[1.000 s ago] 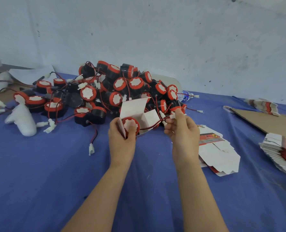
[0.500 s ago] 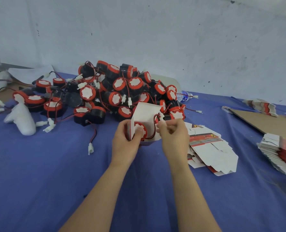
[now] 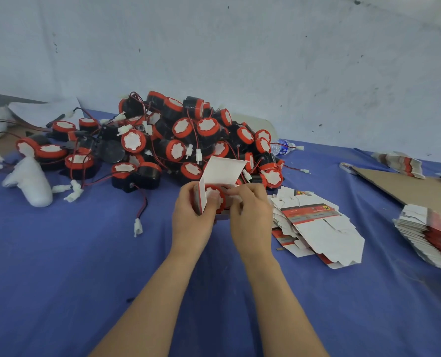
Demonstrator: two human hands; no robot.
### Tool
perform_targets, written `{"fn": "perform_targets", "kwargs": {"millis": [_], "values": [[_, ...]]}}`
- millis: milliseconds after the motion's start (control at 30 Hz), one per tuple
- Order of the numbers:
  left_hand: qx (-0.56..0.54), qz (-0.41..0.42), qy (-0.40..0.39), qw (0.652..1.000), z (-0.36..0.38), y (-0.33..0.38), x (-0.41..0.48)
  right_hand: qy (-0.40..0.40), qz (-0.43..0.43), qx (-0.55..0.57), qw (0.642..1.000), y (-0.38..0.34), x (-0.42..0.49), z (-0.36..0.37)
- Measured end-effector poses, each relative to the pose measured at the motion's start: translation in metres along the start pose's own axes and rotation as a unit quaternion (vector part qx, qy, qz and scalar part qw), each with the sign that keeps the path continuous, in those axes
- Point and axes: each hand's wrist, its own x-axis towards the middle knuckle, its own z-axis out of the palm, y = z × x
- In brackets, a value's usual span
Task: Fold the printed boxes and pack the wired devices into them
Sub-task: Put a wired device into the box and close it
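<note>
My left hand (image 3: pixel 191 217) grips the box (image 3: pixel 223 170), held just above the tabletop (image 3: pixel 85 266) with its flap standing open. A device (image 3: pixel 213 199) sits in the box's mouth. My right hand (image 3: pixel 251 212), close beside the left, pinches the wire (image 3: pixel 231 193) at the device. The pile (image 3: pixel 178 140) lies just behind, with flat boxes (image 3: pixel 317 222) at my right.

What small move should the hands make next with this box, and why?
Probably the right hand should tuck the wire it seems to pinch in beside the red-capped device: the left hand holds the printed box with its flap open and the device seated at its mouth.
</note>
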Motion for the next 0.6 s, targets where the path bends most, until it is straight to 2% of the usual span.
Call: {"fn": "perform_targets", "kwargs": {"millis": [67, 133, 233, 300, 600], "values": [[-0.01, -0.003, 0.005, 1.0, -0.0004, -0.0011, -0.0001, 0.02, 0.037, 0.064, 0.997, -0.0016, 0.0009, -0.0009], [-0.017, -0.011, 0.011, 1.0, -0.0009, -0.0023, -0.0003, 0.041, 0.052, 0.079, 0.995, -0.002, 0.002, -0.0035], [-0.003, -0.008, 0.016, 1.0, -0.0025, -0.0021, 0.0003, 0.023, 0.035, -0.029, 0.999, 0.0016, 0.0021, -0.0055], [0.006, -0.004, 0.016, 1.0, -0.0027, -0.0007, 0.0006, 0.008, 0.032, -0.059, 0.998, 0.0016, 0.0027, -0.0046], [0.022, 0.004, 0.008, 1.0, -0.0009, -0.0023, -0.0001, -0.01, 0.041, 0.044, 0.998, -0.0029, -0.0001, 0.0013]]}}
